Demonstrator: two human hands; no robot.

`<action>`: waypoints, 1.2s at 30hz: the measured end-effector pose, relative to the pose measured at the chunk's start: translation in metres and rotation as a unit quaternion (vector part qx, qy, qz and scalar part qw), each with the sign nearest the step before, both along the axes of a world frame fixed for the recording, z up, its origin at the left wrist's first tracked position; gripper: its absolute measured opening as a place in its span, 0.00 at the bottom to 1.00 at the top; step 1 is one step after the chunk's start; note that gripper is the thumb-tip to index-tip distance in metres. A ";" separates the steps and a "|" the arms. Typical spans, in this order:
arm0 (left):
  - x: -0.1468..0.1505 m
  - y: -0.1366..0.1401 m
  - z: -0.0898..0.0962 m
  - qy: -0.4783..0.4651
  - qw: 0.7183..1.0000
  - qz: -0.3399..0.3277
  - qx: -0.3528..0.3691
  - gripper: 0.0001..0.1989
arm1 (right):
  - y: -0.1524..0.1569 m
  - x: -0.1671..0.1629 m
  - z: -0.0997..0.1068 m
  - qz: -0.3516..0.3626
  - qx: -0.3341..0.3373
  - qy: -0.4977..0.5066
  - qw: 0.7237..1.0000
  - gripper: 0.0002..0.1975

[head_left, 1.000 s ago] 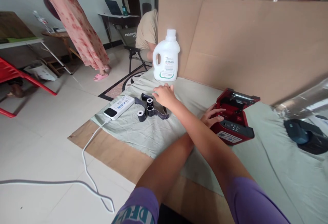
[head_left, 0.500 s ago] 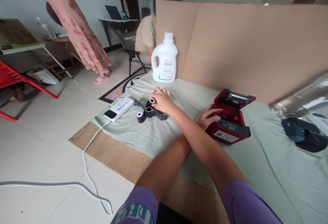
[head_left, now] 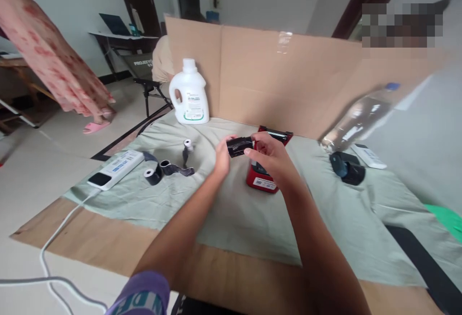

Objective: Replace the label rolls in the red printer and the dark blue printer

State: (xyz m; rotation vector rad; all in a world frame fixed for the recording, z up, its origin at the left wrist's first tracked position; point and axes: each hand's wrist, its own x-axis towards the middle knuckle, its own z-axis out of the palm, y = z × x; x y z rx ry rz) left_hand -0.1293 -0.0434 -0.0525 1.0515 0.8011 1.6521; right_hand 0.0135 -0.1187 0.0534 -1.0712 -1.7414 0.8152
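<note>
Pale green cloth point(head_left: 234, 223) | left fingers point(head_left: 224, 148) and right fingers point(head_left: 265, 137) gripping black roll point(head_left: 239, 146) | open red device point(head_left: 262, 181) behind

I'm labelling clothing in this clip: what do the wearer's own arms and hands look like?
The left arm has a purple sleeve with a band of teal-and-white lettering near its hem. The right arm shows no sleeve in this view. No glove shows on the left hand or right hand, and no watch is visible.

left fingers point(head_left: 224, 147) + right fingers point(head_left: 258, 156): holding black roll point(head_left: 238, 147) | red device point(head_left: 262, 182): lid point(head_left: 279, 135) raised
</note>
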 end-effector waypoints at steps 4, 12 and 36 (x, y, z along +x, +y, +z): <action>-0.018 -0.002 0.035 0.014 0.995 -0.025 0.093 0.22 | -0.006 0.032 0.016 -0.073 0.017 -0.064 0.995 0.12; 0.016 -0.031 0.074 0.249 0.951 -0.121 0.140 0.21 | 0.001 0.057 0.023 0.006 -0.072 -0.002 0.997 0.12; 0.020 -0.059 0.098 0.230 0.931 -0.278 -0.052 0.51 | 0.047 0.092 -0.025 -0.086 -0.042 -0.118 0.988 0.12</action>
